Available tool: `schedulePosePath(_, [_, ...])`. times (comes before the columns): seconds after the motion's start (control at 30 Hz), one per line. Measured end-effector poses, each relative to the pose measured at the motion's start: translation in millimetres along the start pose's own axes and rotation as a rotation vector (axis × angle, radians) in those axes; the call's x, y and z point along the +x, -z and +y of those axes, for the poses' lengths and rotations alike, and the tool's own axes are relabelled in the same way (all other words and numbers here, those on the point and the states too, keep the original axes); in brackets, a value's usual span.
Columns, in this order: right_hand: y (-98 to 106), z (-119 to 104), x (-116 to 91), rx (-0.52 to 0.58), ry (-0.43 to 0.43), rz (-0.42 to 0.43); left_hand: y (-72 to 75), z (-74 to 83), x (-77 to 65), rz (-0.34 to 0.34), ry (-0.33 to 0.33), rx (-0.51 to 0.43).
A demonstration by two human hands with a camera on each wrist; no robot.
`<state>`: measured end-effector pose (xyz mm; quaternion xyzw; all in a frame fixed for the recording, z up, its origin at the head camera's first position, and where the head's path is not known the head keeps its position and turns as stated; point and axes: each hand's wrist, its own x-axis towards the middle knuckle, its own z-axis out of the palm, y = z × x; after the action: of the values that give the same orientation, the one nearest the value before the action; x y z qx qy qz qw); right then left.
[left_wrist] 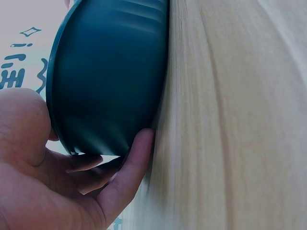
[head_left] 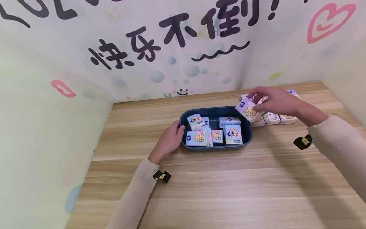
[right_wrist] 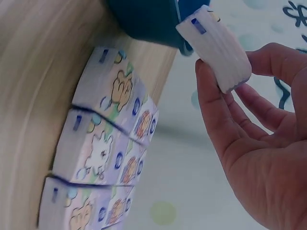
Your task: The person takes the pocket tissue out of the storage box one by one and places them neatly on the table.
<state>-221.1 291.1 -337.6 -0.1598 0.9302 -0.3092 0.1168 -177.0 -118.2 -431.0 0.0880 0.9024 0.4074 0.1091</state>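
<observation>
A dark teal plastic bin [head_left: 217, 148] stands on the table with several small tissue packs [head_left: 197, 138] inside, some flat and some leaning. My left hand [head_left: 170, 137] grips the bin's left end, thumb at the rim. Up close in the left wrist view, its fingers [left_wrist: 136, 165] lie against the end wall. Between thumb and fingers, my right hand [head_left: 278, 101] pinches a purple tissue pack [head_left: 246, 106] over the bin's right rim. That pack [right_wrist: 218, 50] is tilted and held above the table in the right wrist view.
Several purple tissue packs [right_wrist: 91, 143] sit in rows on the wooden table [head_left: 228, 184], right of the bin and below my right hand. A printed white wall covering [head_left: 171, 73] rises behind the table's back edge. Side walls flank it left and right.
</observation>
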Motion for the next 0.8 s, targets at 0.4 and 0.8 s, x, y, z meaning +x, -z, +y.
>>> schedulePosePath(0.4, [24,61,-27,0.225,-0.171,0.035,-0.4,0.1,0.7,0.006,-0.008,0.004])
schedulePosePath(0.8, [43,135,-55,0.413,-0.261,0.138,-0.6,-0.2,1.1,0.008,0.004,0.004])
